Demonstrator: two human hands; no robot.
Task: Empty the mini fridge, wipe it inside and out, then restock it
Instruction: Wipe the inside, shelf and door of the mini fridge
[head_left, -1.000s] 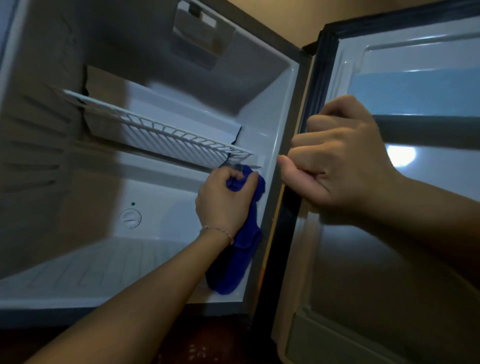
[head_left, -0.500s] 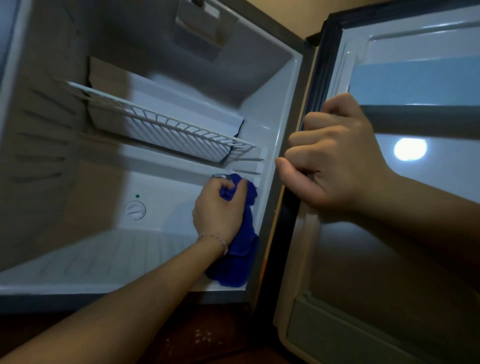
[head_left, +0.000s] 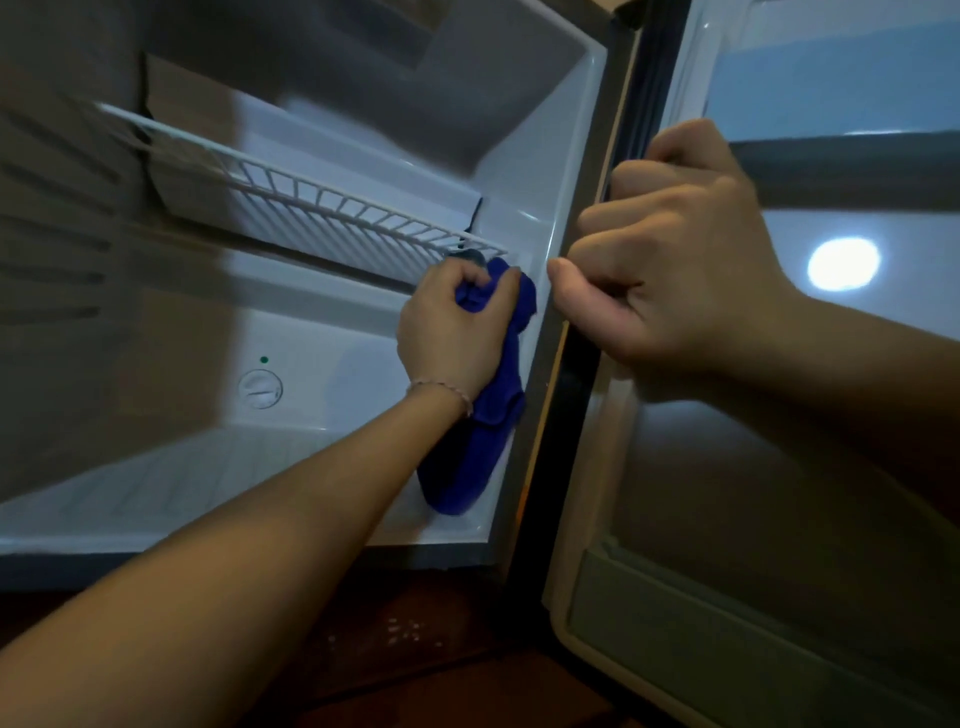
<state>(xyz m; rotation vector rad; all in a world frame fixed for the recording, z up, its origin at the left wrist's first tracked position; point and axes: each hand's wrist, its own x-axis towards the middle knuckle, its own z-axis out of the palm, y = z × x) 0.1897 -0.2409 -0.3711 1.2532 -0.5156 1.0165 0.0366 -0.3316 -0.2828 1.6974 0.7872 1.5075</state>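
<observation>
Both hands clenched: left hand (head_left: 457, 327) grips blue cloth (head_left: 480, 415) against fridge wall (head_left: 524, 218); right hand (head_left: 680, 265) grips door edge (head_left: 644, 78).

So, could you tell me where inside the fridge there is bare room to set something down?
The floor is bare from the left wall to the cloth. The wire shelf looks bare too. The right corner is crowded: the left hand holds the cloth there.
</observation>
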